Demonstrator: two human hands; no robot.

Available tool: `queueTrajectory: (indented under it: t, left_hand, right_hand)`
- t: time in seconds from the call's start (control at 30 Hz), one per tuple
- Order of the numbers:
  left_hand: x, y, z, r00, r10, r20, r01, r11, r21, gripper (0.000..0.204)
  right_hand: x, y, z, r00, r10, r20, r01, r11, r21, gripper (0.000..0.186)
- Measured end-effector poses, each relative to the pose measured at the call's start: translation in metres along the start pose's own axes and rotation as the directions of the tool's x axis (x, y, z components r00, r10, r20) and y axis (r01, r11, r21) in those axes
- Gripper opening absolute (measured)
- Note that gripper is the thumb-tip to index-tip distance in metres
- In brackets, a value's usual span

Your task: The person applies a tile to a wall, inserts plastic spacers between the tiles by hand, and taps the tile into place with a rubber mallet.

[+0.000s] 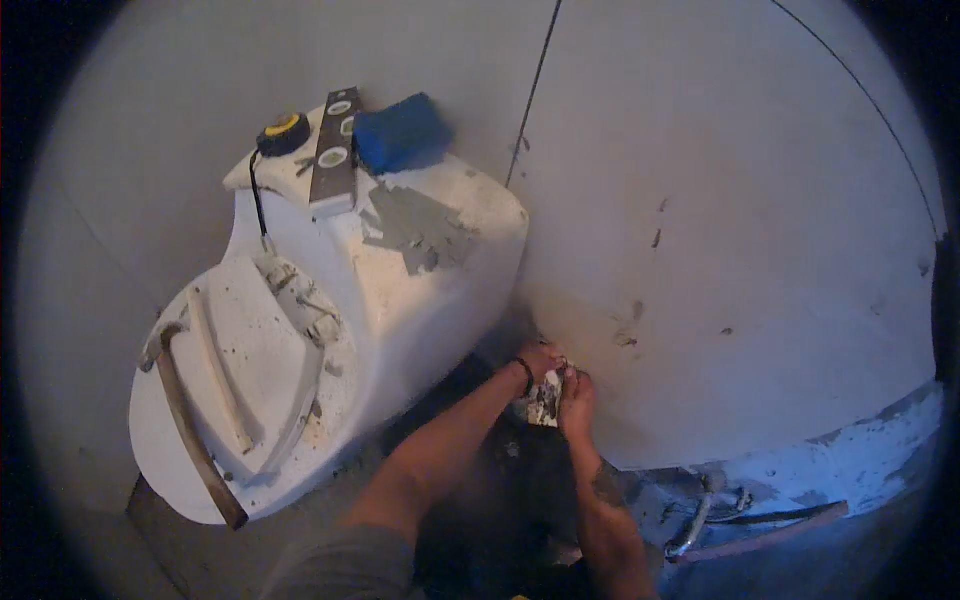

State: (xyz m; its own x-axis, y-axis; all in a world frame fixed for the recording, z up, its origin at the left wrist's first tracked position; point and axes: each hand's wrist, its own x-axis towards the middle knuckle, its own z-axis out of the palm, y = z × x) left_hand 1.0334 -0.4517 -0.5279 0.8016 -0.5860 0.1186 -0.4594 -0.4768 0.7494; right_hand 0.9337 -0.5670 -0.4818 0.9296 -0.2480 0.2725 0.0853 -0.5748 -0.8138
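Note:
Low against the light wall, my left hand point(540, 359) and my right hand point(576, 402) are close together. Their fingers are closed around a small pale piece with dark smears point(544, 402), whose kind I cannot make out. A dark band circles my left wrist. To the left stands a white toilet point(420, 320). On its top lie a spirit level point(334, 155), a black and yellow tape measure point(284, 134) and a blue sponge-like block point(403, 133). A hammer point(190, 425) and a thin pale strip of wood point(218, 370) rest on the lid.
Grey smears point(415, 228) cover part of the toilet's top. The wall point(780, 220) has dark spots and a thin dark seam. At lower right, a metal-ended tool point(695, 525) and a long reddish handle point(770, 535) lie beside a bluish, stained ledge point(830, 465).

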Motion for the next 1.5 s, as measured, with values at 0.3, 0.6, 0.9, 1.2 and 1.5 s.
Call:
queueTrajectory:
  t: [0.3,0.6,0.9,1.2,1.5]
  left_hand:
    - [0.018,0.008,-0.009,0.972,-0.178,0.154,0.100,0.904,0.417,0.039]
    - [0.011,-0.030,-0.004,0.884,-0.419,0.206,0.445,0.623,-0.643,0.036]
    - [0.003,0.017,-0.028,0.995,0.082,0.048,-0.094,0.914,0.394,0.028]
    - [-0.001,0.038,-0.018,0.832,-0.506,0.226,0.448,0.375,-0.811,0.028]
    - [0.011,0.017,-0.024,0.992,-0.035,0.125,0.023,0.995,0.093,0.029]
  right_hand:
    - [0.004,-0.001,-0.003,0.999,0.002,-0.034,-0.011,0.964,-0.265,0.032]
    - [-0.016,0.038,-0.116,0.344,0.583,0.736,-0.579,0.749,-0.322,0.055]
    - [-0.192,0.125,-0.179,0.490,0.594,0.639,0.036,0.718,-0.695,0.045]
    - [-0.176,0.103,-0.202,0.522,0.502,0.690,0.136,0.749,-0.648,0.035]
    - [-0.133,-0.062,-0.381,0.961,0.142,0.239,-0.001,0.863,-0.506,0.032]
